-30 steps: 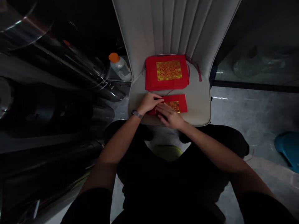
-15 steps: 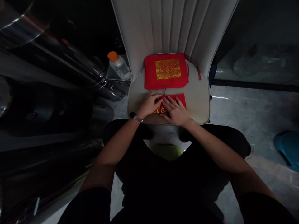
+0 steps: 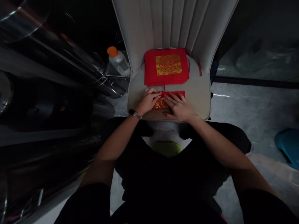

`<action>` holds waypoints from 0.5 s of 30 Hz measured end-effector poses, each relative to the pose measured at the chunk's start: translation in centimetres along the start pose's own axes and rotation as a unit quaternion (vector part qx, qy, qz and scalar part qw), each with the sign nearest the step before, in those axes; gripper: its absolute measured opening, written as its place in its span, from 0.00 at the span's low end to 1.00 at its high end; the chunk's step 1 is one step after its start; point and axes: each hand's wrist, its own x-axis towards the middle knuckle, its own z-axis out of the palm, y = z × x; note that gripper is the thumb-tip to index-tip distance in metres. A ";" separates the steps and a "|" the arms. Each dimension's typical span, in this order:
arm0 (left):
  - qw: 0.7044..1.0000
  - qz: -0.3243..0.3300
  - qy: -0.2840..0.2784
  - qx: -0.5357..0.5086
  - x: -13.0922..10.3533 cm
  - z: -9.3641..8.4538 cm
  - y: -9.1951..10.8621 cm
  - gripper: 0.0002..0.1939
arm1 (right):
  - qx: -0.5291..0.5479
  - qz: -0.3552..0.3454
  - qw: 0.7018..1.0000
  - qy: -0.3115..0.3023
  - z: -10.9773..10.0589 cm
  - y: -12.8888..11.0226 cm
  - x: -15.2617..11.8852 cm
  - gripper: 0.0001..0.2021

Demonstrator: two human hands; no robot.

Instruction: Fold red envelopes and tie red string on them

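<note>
On the seat lies a folded red piece with a gold print, its material unclear; it could be paper or cloth. My left hand has curled fingers and thumb closed at its left end, the fingertips partly hidden. My right hand lies flat across its right part with fingers spread, covering much of the print. A thin red string runs up from its top edge. Just beyond is a stack of flat red pieces, the top one bearing a gold patterned square.
The padded grey chair has its ribbed back behind the stack. Red ribbon trails at the right. A bottle with an orange cap stands left of the chair. A blue object sits on the floor right, a green one below.
My right hand has slid slightly right and turned along the folded piece, showing more gold print. My left hand has shifted a little at its left end. The view has tilted slightly.
</note>
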 end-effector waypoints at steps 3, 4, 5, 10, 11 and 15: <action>1.000 0.010 -0.010 0.001 0.1 -0.3 -0.1 0.18 | 0.001 -0.009 1.000 0.003 0.2 -0.4 -0.8 0.38; 1.000 0.011 -0.010 0.003 0.1 -0.3 -0.2 0.18 | 0.001 -0.009 1.000 0.002 0.3 -0.4 -1.0 0.37; 1.000 0.010 -0.010 0.004 0.2 -0.3 -0.2 0.18 | 0.001 -0.007 1.000 0.002 0.3 -0.4 -1.1 0.37; 1.000 -0.004 -0.015 -0.024 0.2 -0.5 0.3 0.18 | 0.000 -0.017 1.000 0.007 0.6 -0.4 -1.4 0.37; 0.999 -0.012 -0.013 -0.029 0.2 -0.5 0.6 0.18 | 0.002 -0.018 1.000 0.008 0.6 -0.4 -1.5 0.36; 0.999 -0.039 -0.001 -0.026 -0.3 -0.8 1.6 0.16 | 0.004 -0.009 1.000 0.020 0.4 -0.1 -1.3 0.28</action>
